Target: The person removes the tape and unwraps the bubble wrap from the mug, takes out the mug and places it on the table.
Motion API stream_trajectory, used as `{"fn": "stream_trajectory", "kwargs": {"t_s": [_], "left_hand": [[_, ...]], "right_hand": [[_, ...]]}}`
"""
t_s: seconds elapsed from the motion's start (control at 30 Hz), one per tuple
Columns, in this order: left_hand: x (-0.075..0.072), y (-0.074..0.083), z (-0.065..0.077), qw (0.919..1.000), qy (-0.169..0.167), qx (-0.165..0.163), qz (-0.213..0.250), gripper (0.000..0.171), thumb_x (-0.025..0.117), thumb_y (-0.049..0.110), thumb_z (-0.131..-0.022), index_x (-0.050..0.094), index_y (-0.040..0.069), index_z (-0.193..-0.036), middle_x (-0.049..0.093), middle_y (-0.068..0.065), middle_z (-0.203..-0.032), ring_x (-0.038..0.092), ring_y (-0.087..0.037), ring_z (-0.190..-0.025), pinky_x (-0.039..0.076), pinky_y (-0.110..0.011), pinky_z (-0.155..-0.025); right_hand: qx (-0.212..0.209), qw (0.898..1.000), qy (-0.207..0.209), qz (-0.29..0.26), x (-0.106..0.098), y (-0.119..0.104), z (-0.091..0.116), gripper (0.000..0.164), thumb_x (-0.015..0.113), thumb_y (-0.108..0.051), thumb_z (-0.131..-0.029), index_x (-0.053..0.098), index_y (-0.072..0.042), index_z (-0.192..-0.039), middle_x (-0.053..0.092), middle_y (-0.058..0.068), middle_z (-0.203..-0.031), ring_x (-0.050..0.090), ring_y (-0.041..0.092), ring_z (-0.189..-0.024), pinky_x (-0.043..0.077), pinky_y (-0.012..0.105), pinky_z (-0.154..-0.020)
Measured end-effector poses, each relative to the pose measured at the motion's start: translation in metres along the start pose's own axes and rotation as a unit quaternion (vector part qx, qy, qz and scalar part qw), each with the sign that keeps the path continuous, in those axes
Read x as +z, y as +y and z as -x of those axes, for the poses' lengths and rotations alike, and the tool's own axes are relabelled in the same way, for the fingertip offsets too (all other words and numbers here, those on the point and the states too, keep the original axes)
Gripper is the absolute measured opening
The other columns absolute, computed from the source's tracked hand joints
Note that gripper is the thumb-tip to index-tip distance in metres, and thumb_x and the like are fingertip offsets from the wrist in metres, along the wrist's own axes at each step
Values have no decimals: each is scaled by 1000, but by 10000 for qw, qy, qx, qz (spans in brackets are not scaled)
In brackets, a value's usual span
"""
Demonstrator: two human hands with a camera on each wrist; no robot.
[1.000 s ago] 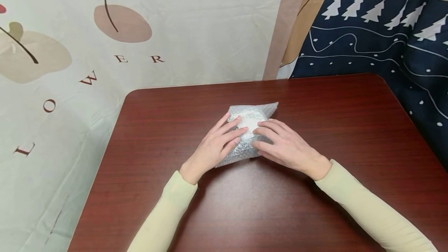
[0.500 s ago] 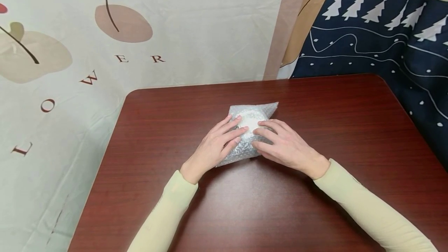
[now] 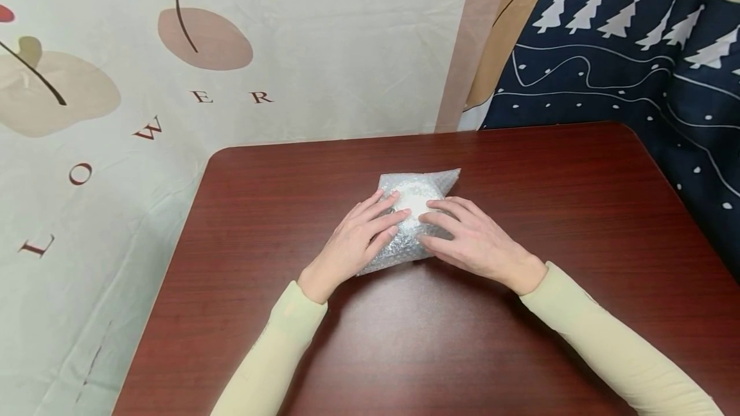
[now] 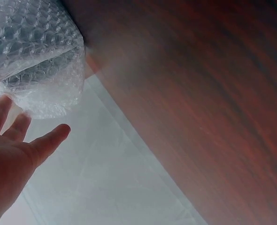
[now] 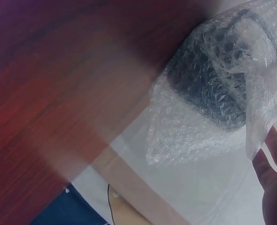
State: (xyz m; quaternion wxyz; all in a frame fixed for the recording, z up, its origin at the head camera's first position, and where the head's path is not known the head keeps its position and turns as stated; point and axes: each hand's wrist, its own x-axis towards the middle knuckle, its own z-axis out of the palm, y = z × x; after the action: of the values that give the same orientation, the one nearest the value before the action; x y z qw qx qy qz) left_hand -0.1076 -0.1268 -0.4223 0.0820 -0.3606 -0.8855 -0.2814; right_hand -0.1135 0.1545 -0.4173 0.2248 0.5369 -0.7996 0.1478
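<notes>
A bubble-wrap parcel (image 3: 415, 194) lies on the dark red wooden table near its middle, one pointed corner sticking out to the far right. My left hand (image 3: 352, 239) rests on the parcel's left side with fingers spread and nearly straight. From the other side, my right hand (image 3: 482, 242) touches it with gently bent, relaxed fingers. Something dark (image 5: 199, 84) shows through the wrap in the right wrist view, its kind blurred by the bubbles. A loose flap of wrap (image 5: 265, 103) lies by the right fingers. In the left wrist view the thumb stands apart from the parcel (image 4: 40, 51).
The table (image 3: 231, 210) has rounded far corners. Behind it hangs a pale curtain (image 3: 347, 37) with leaf shapes and letters. A navy cloth (image 3: 607, 82) with white trees hangs at the right. Both forearms wear pale green sleeves (image 3: 289, 332).
</notes>
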Motion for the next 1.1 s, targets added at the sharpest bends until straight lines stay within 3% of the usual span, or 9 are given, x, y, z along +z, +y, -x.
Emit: {"fn": "stream_trajectory", "kwargs": {"t_s": [0.23, 0.4, 0.5, 0.77, 1.1], "left_hand": [[0, 2, 0, 10000, 9, -79, -2, 37, 53, 28, -110, 62, 23, -146, 44, -2, -161, 31, -26, -154, 25, -50, -125], [0, 3, 0, 9999, 75, -95, 66, 37, 53, 29, -110, 63, 23, -145, 45, -2, -161, 31, -27, -154, 25, -49, -125], [1, 3, 0, 9999, 104, -96, 85, 37, 53, 29, -110, 64, 23, -145, 45, -2, -161, 32, -27, -153, 25, -48, -125], [1, 3, -1, 9999, 80, -116, 76, 37, 54, 29, -109, 64, 22, -145, 45, -2, -161, 31, -26, -154, 26, -50, -125], [1, 3, 0, 9999, 35, -160, 54, 37, 55, 29, -109, 64, 22, -145, 44, -1, -161, 30, -26, -154, 26, -50, -125]], "right_hand": [[-7, 9995, 178, -241, 0, 0, 1, 26, 82, -6, -84, 72, -16, -106, 65, 11, -128, 56, 39, -130, 43, 56, -108], [11, 9984, 366, -433, 2, 1, 1, 9, 73, -13, -95, 72, -13, -103, 66, 11, -128, 56, 39, -129, 42, 57, -109], [91, 9981, 350, -490, 2, 1, 2, 9, 67, -18, -101, 73, -13, -104, 67, 10, -128, 57, 38, -131, 42, 56, -110], [430, 9962, 316, -694, -1, 0, 0, 19, 79, -9, -90, 74, -12, -108, 70, 7, -128, 57, 33, -131, 42, 54, -112], [598, 9939, 333, -864, -3, 1, -1, 22, 79, -10, -91, 75, -10, -113, 72, 6, -126, 58, 30, -131, 41, 49, -114]]}}
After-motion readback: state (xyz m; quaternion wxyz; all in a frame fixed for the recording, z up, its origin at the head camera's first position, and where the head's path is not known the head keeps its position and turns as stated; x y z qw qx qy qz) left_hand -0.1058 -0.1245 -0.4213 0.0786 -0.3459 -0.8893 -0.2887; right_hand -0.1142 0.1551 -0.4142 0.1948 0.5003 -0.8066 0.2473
